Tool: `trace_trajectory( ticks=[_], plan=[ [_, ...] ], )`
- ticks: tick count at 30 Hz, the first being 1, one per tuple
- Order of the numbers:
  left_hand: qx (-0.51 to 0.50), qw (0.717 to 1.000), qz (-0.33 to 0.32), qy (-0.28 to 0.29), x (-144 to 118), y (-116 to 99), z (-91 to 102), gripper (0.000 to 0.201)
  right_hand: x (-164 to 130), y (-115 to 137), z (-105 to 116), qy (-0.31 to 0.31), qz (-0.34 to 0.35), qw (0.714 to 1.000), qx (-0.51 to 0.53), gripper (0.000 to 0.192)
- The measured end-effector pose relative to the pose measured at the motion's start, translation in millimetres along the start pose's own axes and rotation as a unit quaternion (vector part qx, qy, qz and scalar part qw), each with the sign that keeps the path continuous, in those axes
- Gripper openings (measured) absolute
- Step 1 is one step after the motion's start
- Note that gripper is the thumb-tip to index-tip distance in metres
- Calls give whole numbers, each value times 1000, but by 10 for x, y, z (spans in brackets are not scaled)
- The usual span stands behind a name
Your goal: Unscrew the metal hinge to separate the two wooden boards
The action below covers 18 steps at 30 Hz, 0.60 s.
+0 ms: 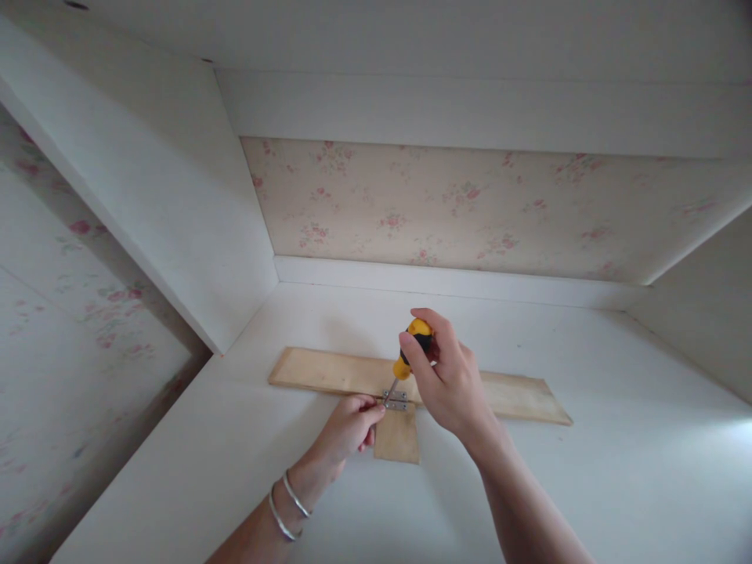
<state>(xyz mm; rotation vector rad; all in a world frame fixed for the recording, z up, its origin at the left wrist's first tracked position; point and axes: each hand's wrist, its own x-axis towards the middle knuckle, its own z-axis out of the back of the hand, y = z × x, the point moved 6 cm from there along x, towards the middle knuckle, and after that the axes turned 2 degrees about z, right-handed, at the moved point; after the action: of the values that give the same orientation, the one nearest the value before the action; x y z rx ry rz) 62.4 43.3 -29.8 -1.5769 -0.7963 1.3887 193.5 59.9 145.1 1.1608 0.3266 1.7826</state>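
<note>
My right hand (451, 374) is wrapped round the yellow and black handle of a screwdriver (403, 366). Its metal shaft slants down to the left, and the tip meets a small metal hinge (395, 399). The hinge spans the joint between a long wooden board (334, 371) and a short wooden piece (398, 439) below it. Close to the screwdriver tip, my left hand (351, 423) has thumb and forefinger pinched together at the hinge's left side. Whatever those fingertips hold is too small to make out.
Both wooden pieces lie on a white shelf surface (247, 462). A white side panel (170, 188) rises at the left, and a white rail (458, 280) runs along the back. Behind it is flowered wallpaper (399, 200). A white panel (446, 113) crosses above.
</note>
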Motion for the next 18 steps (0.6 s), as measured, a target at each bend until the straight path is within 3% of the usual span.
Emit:
trace_trajectory(
  ticks=[18],
  plan=[
    [41,999,5,-35,20,75,-5,26,-15,97,50,28,41,998,-45,30]
  ],
)
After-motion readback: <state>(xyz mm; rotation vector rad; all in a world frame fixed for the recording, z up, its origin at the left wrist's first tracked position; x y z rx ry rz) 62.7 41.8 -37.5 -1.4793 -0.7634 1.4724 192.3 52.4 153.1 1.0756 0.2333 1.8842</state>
